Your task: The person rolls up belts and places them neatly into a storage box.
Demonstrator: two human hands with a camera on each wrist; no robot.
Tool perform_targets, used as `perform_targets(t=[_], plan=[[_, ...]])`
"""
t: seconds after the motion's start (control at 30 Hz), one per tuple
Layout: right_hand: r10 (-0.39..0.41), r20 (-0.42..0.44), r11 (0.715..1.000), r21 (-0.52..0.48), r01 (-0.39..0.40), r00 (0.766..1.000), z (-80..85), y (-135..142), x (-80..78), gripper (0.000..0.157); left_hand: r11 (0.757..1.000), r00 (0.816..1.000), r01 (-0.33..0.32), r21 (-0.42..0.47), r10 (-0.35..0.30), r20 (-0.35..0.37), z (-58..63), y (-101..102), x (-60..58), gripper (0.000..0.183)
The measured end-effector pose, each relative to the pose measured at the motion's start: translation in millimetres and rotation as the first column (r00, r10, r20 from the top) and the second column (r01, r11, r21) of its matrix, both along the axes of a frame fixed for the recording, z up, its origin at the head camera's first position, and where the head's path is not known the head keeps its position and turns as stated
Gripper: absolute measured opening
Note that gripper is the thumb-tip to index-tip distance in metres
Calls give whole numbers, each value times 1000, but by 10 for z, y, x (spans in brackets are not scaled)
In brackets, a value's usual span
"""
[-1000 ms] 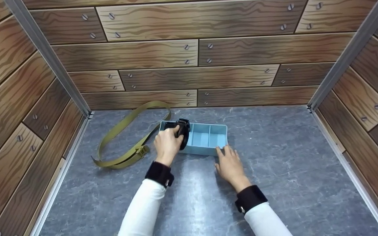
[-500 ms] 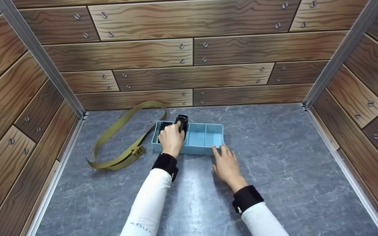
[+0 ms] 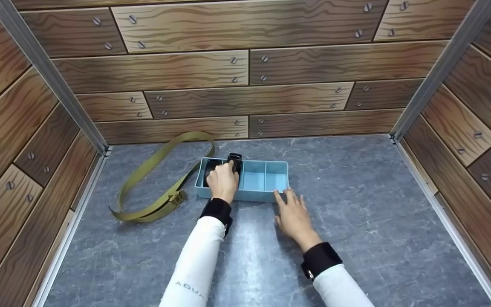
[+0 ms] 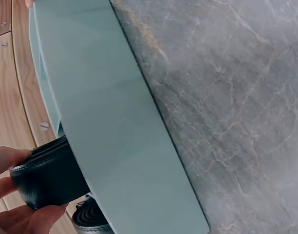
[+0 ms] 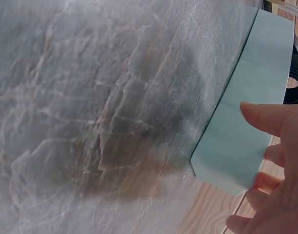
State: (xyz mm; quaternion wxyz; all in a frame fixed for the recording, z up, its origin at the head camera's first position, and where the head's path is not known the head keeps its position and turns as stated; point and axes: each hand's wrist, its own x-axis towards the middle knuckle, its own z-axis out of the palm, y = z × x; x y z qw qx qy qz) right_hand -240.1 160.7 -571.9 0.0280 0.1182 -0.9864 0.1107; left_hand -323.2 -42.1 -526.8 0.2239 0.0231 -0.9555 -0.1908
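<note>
My left hand grips a rolled black leather belt between thumb and fingers. The roll stands on edge, partly down inside the second compartment from the left of a light blue divided box. In the leftmost compartment sits another rolled black belt, partly covered by the hand in the head view. At the box's front right corner, my right hand has its fingertips on the rim, fingers fairly straight. Its thumb lies along the front wall in the right wrist view. Two compartments on the right hold nothing.
Left of the box, an olive webbing belt lies looped on the grey marbled surface, its buckle toward the box. Wood-patterned walls enclose the back and both sides, with metal strips at the corners.
My left hand has moved right and lowered the rolled belt into the compartment, uncovering the other roll on the left. The right hand stays at the box's corner while the head view shifts slightly.
</note>
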Motion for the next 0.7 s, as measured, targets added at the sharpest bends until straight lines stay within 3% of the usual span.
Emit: perform_targets(t=[0.27, 0.47, 0.7], plan=[[19, -17, 999, 36, -19, 1000, -41, -18, 42, 83, 1000, 1000, -1, -1, 1, 22, -122, -14, -17, 17], [-5, 33, 999, 48, 3, 999, -10, -45, 80, 85, 1000, 998, -3, -15, 4, 69, -178, -25, -18, 18], [-33, 68, 998, 50, 29, 997, 33, -52, 93, 85, 999, 991, 33, -21, -30, 134, -169, -9, -20, 27]])
